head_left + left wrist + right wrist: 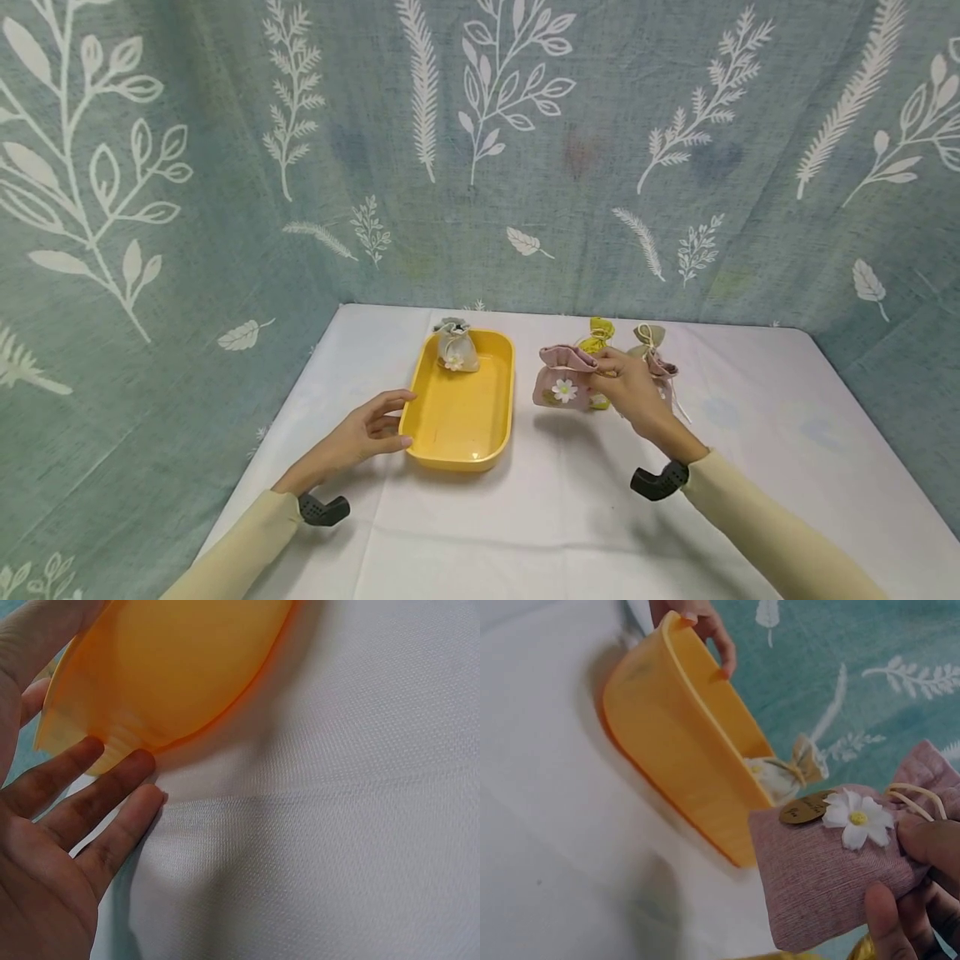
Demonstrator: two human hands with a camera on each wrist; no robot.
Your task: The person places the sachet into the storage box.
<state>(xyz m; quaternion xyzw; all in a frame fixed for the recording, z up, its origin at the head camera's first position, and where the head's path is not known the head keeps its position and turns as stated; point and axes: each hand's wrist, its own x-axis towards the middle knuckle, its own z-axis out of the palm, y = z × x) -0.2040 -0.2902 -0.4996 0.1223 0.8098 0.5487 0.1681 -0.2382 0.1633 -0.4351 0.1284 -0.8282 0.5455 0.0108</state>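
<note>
My right hand (pixel 633 392) pinches a pink drawstring pouch (pixel 553 396) by its gathered neck, raised over the table. In the right wrist view, a white fabric flower and a small brown tag show on the pouch (pixel 817 870), with fingers and thumb around its neck. My left hand (pixel 367 433) holds the left side of a yellow tray (pixel 457 417), fingertips over the rim. Several fingers press the outer wall of the tray (pixel 202 660) in the left wrist view. A pale grey pouch (pixel 459 352) with a flower stands in the tray's far end.
Behind my right hand are a yellow-green pouch (pixel 597 329), an olive pouch (pixel 649 335) and another pink pouch (pixel 663 371), partly hidden. A white cloth (pixel 525 533) covers the table, and a leaf-patterned curtain (pixel 480 233) hangs behind and at both sides.
</note>
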